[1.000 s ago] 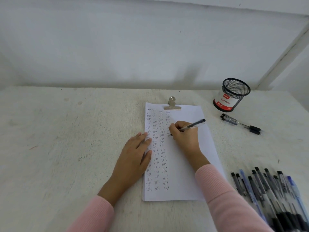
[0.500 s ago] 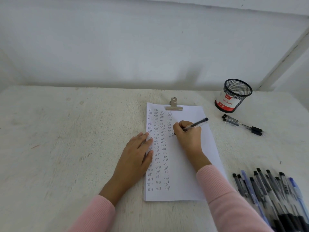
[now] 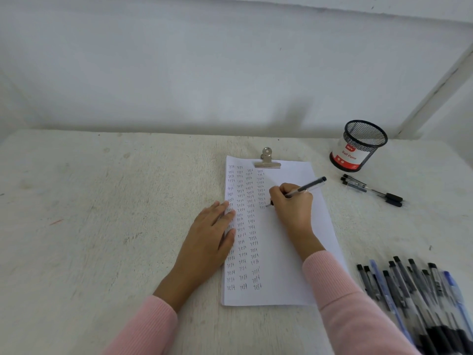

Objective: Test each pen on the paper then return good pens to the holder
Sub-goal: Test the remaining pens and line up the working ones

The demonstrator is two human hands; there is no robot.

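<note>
Head view, right hand: the right hand (image 3: 294, 208) grasps a pen (image 3: 308, 187) in a writing pinch, thumb and fingers curled round the lower barrel.
Pen tip: down on the paper (image 3: 281, 265), at the foot of the short fourth column of small "test" marks in the upper half of the sheet.
Pen axis: slanted. The tip is low and toward the left; the back end is raised toward the right and away, roughly in line with the holder (image 3: 361, 147).
Left hand: the left hand (image 3: 212, 231) lies flat, fingers straight, across the paper's left edge. It presses the sheet and holds nothing.
Holder: a black mesh cup standing on the table (image 3: 102, 201) beyond the paper's top right corner, with no pen showing above its rim.
Other pens: two pens (image 3: 371, 190) lie just in front of the holder, and a pile of pens (image 3: 414, 290) lies at the near right beside the pink sleeve.
Clip: a metal clip (image 3: 267, 161) bites the top edge of the paper.
Step, as I judge it: a test mark is being written.
Relation that matters: the holder lies away and to the right of the grip — on the right hand's own side — while the left hand is well apart from it across the sheet.
Coming move, as I judge it: if the ink proves good, the right hand carries the pen over, and the barrel must tip upright to drop in.
</note>
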